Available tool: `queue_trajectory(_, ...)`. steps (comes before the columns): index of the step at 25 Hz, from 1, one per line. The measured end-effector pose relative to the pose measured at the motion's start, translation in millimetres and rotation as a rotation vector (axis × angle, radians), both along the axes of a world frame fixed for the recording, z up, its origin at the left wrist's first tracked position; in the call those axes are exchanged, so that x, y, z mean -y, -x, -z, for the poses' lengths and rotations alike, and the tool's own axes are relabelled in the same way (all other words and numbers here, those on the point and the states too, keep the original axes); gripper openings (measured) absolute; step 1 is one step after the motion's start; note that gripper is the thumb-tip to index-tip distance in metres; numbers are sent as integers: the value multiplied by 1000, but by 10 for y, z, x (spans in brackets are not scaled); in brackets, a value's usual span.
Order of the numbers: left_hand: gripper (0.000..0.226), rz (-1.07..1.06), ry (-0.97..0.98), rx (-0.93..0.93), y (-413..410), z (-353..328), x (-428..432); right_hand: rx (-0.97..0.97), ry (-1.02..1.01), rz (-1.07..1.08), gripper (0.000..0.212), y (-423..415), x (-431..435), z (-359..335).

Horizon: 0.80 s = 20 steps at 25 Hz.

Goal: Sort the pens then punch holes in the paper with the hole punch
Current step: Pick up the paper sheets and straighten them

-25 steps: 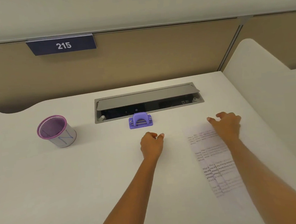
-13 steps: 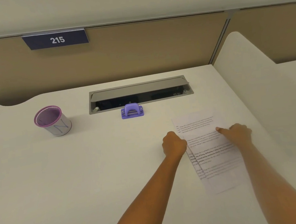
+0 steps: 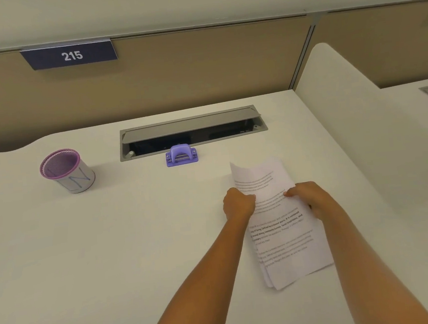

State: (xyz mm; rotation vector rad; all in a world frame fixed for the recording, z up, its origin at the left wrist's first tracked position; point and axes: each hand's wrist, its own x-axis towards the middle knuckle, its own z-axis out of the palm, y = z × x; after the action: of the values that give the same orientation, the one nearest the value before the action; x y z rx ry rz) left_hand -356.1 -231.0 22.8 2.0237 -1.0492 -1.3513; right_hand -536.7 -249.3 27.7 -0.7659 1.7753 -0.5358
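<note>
Your left hand [image 3: 238, 203] and right hand [image 3: 313, 197] pinch the thin white printed paper sheets [image 3: 279, 223] at both side edges, near the small purple plastic hole punch [image 3: 181, 155]. They look light and floppy, so support them evenly.

we read "215" in white on the dark sign [image 3: 68, 55] on the partition. the cup [image 3: 69, 172] bears a hand-drawn "n" in blue. the paper [image 3: 279, 223] carries printed lines too blurred to read.
</note>
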Motion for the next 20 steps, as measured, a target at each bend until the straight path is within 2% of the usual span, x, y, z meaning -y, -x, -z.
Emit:
queue_trajectory(1, 16, -19, 37, -18, -37, -12, -19, 88, 50, 12, 20, -26, -67, -42)
queue_trajectory(3, 25, -80, 138, -110, -157, -141, -42, 252, 195, 13, 24, -65, -193, -168)
queue_trajectory(7, 22, -124, 404, -381, -406, -685, -69, 397, 542, 8, 28, -217, -322, -579)
queue_trajectory(11, 18, -30, 607, -404, -590, -1112, -121, 475, 753, 0, 32, -376, -316, -833)
queue_trajectory(13, 20, 19, 626, -365, -677, -1044, -138, 458, 776, -27, 35, -418, -318, -745)
queue_trajectory(17, 25, 120, 511, -294, -787, -566, -181, 387, 624, -75, 39, -538, -361, -307)
queue_trajectory(20, 25, 60, 511, -313, -807, -535, -107, 355, 602, -93, 38, -568, -326, -210)
